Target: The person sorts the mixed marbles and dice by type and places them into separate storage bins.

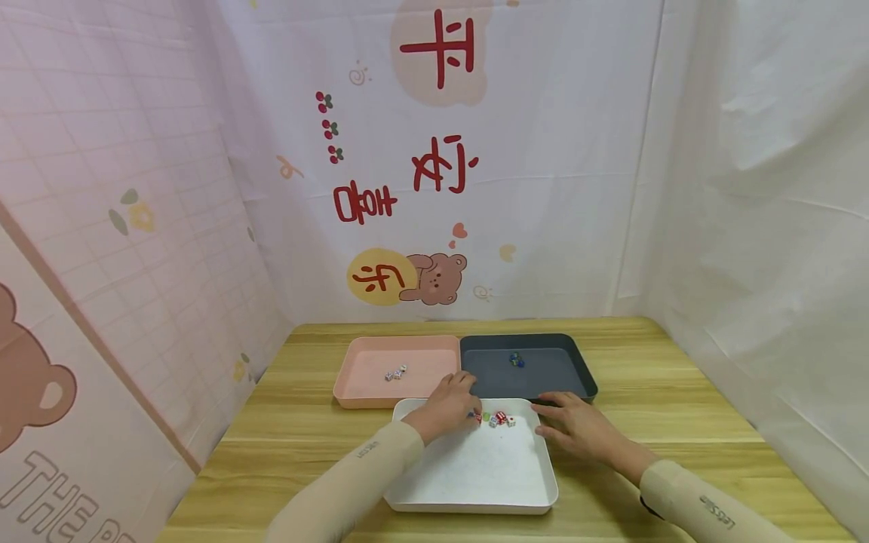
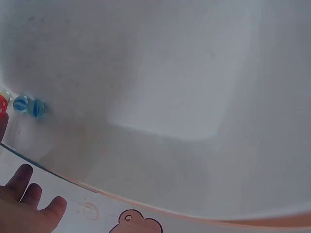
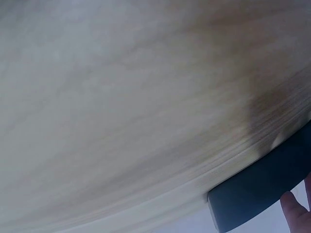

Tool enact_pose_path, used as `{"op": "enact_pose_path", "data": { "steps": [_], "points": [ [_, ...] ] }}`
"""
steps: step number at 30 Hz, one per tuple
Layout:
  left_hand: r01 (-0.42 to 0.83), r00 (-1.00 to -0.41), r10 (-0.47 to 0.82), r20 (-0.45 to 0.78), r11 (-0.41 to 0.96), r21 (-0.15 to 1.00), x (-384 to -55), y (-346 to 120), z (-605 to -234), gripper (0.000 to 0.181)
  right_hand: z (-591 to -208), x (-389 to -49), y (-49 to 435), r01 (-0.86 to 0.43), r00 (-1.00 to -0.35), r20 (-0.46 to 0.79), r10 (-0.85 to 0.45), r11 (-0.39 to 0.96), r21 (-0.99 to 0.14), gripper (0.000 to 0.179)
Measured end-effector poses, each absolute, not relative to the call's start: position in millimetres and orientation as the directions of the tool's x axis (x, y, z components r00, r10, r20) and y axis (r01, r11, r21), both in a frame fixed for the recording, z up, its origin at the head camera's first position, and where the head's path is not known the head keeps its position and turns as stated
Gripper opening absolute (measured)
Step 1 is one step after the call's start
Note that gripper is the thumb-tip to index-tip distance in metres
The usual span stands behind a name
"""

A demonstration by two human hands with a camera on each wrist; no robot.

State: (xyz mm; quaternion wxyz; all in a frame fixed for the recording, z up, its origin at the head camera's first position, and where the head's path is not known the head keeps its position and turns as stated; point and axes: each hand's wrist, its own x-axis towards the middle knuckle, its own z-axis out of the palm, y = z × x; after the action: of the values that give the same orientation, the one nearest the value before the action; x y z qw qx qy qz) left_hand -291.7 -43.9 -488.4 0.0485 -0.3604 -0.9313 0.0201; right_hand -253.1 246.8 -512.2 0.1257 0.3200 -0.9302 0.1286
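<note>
A white tray is nearest the person, with several dice and a green marble gathered along its back side. My left hand reaches over the tray's back left part, its thumb beside the small pieces. In the left wrist view a red die with white dots sits right at a fingertip, and blue striped marbles lie alongside; the other fingers are spread loosely. My right hand is at the white tray's back right corner, fingers extended toward the tray's rim.
Behind the white tray stand a pink tray with a few white dice and a dark blue tray with a few dark marbles. All stand on a wooden table; printed white cloth hangs around it.
</note>
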Motion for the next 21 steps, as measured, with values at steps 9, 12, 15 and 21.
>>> {"op": "enact_pose_path", "data": {
  "steps": [9,12,15,21],
  "points": [
    [0.656,-0.75,0.656,0.086,0.754,-0.039,-295,-55,-468,0.013,-514,-255,247,-0.64,-0.746,0.333,-0.577,0.759,-0.121,0.048],
    [0.645,-0.76,0.644,0.087,0.764,-0.02,-297,-61,-461,0.011,-514,-255,247,-0.646,-0.739,0.337,-0.583,0.756,-0.107,0.047],
    [0.621,-0.78,0.619,0.09,0.784,-0.011,-300,-66,-456,0.01,-514,-255,247,-0.65,-0.732,0.344,-0.588,0.753,-0.098,0.046],
    [0.562,-0.825,0.554,0.115,0.825,0.061,-308,-85,-451,0.01,-516,-255,245,-0.653,-0.729,0.355,-0.585,0.75,-0.106,0.045]
  ]
}}
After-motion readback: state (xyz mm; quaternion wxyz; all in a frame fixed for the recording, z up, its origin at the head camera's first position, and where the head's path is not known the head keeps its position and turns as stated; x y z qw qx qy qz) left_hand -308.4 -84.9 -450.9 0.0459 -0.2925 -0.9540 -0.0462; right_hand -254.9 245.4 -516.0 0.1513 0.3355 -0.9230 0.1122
